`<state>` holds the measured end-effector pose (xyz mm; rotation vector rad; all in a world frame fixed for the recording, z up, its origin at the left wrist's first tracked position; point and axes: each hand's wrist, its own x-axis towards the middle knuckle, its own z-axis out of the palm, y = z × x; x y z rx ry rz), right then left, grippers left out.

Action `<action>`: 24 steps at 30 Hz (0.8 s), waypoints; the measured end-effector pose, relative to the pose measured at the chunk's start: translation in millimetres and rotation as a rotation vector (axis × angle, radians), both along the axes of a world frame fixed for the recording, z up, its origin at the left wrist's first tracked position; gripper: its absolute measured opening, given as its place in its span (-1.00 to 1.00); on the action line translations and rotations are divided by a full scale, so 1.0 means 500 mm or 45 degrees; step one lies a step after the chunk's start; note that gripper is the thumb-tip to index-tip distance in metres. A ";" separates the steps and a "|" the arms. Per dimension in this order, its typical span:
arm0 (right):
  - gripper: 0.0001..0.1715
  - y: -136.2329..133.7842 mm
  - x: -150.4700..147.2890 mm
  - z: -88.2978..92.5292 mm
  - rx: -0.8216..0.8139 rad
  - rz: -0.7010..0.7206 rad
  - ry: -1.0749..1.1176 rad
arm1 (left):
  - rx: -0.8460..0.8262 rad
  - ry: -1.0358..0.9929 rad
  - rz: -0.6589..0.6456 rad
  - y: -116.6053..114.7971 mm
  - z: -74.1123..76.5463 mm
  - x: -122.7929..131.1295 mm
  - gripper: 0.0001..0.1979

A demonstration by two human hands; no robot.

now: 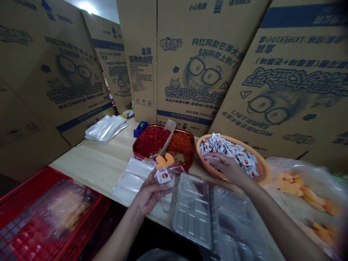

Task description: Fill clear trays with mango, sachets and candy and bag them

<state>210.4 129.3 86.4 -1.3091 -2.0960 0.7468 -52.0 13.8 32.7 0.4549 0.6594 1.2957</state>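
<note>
My left hand (148, 194) is shut on a small white sachet with red print (163, 176), which it holds up over the table's front edge. Just beyond the sachet lie two orange mango-shaped gummies (164, 161) in clear plastic. My right hand (227, 168) rests palm down on a heap of similar sachets (231, 152) inside a round orange plastic basket (262, 168). Its fingers lie over the sachets, and I see nothing gripped.
A red tray (138, 146) holds red and orange granules beside a wooden scoop. Clear blister trays (191, 210) lie below my hands. Clear bags (104, 128) and a blue tape dispenser (140, 129) sit farther back. A red crate (46, 203) stands left, and a bag of orange pieces (299, 192) right.
</note>
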 end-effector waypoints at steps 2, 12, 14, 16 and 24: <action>-0.70 -0.028 -0.072 0.011 0.043 0.442 0.214 | 0.026 -0.005 -0.025 -0.001 0.005 -0.011 -0.29; -0.62 -0.042 -0.203 -0.004 0.082 0.966 0.215 | 0.045 -0.026 -0.019 -0.022 0.014 -0.087 -0.29; -0.61 -0.035 -0.210 -0.005 0.142 0.944 0.206 | 0.032 -0.028 0.013 -0.024 0.012 -0.102 -0.28; -0.62 -0.016 -0.224 -0.008 0.213 0.843 0.211 | 0.019 -0.018 0.048 -0.027 0.011 -0.119 -0.28; -0.76 0.162 -0.386 -0.044 0.207 0.500 -0.546 | -0.041 0.036 0.277 -0.042 -0.004 -0.224 -0.33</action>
